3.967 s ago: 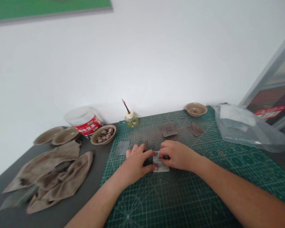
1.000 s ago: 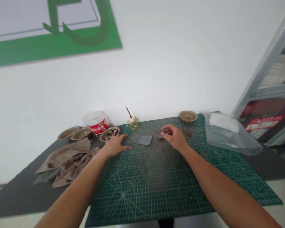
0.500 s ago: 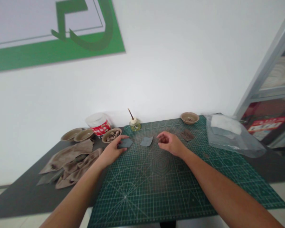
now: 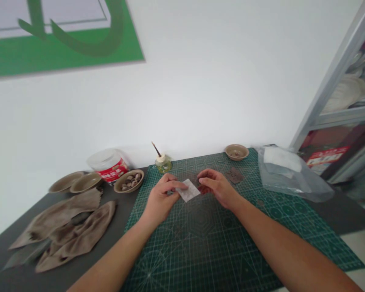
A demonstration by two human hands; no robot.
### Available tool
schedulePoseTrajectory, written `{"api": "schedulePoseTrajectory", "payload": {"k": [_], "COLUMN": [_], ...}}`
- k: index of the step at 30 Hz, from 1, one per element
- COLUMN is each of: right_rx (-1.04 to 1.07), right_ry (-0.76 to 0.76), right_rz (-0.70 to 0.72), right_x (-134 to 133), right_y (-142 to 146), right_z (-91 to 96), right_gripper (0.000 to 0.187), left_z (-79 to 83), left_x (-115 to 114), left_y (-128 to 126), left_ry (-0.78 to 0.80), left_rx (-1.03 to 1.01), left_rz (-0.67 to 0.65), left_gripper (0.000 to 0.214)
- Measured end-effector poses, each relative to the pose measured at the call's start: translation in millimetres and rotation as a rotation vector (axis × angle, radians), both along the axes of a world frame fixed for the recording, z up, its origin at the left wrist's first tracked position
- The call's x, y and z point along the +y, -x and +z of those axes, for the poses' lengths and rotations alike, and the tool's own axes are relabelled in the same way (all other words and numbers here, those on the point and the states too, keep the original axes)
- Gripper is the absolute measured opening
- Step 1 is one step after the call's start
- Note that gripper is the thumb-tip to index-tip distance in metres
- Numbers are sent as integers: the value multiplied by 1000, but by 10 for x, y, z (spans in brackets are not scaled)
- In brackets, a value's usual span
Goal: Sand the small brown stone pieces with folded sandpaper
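Note:
My left hand (image 4: pixel 161 199) pinches a small pale square sheet (image 4: pixel 187 194), its light side up, just above the green cutting mat (image 4: pixel 219 239). Facing it, my right hand (image 4: pixel 215 187) has its fingers curled and seems to hold a small dark object against the sheet's right edge; what it is I cannot make out. A brown square piece (image 4: pixel 235 175) lies on the mat behind my right hand.
A small glass bottle with a brush (image 4: pixel 163 163), a bowl of small beads (image 4: pixel 128 181), a white tub (image 4: pixel 107 164), two empty dishes (image 4: pixel 74 182), another dish (image 4: pixel 236 152), brown cloths (image 4: pixel 63 227) at left, a clear plastic bag (image 4: pixel 287 174) at right, metal shelving (image 4: pixel 343 109).
My left hand picked a grey sheet off the mat, turned it pale side up and brought it to the middle. My right hand drew in to meet it. The view shifted.

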State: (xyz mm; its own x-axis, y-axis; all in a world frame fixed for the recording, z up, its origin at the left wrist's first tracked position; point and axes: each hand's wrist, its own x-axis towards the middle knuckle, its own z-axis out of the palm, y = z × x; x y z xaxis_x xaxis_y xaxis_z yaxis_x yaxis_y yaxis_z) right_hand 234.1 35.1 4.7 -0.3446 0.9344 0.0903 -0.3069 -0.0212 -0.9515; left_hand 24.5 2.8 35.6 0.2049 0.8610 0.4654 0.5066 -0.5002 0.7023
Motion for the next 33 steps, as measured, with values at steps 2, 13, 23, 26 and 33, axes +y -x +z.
{"api": "schedulePoseTrajectory", "payload": {"k": [2, 13, 23, 26, 33], "right_rx": [-37, -499, -936, -924, -763], "right_ry": [12, -293, -647, -610, -523], "right_rz": [27, 26, 159, 113, -75], "right_x": [-2, 28, -420, -518, -464], "right_y": [6, -18, 48, 60, 153], "right_z": [4, -46, 128, 49, -121], "right_gripper": [18, 10, 13, 18, 23], "left_z": [-126, -137, -239, -252, -292], "left_x": [40, -95, 42, 12, -40], "left_y": [2, 120, 233, 220, 148], "left_ry": [24, 168, 215, 189, 283], "left_rx": [38, 541, 466, 470, 184], "left_rz": [-50, -483, -488, -439, -363], "left_gripper": [19, 35, 26, 24, 23]}}
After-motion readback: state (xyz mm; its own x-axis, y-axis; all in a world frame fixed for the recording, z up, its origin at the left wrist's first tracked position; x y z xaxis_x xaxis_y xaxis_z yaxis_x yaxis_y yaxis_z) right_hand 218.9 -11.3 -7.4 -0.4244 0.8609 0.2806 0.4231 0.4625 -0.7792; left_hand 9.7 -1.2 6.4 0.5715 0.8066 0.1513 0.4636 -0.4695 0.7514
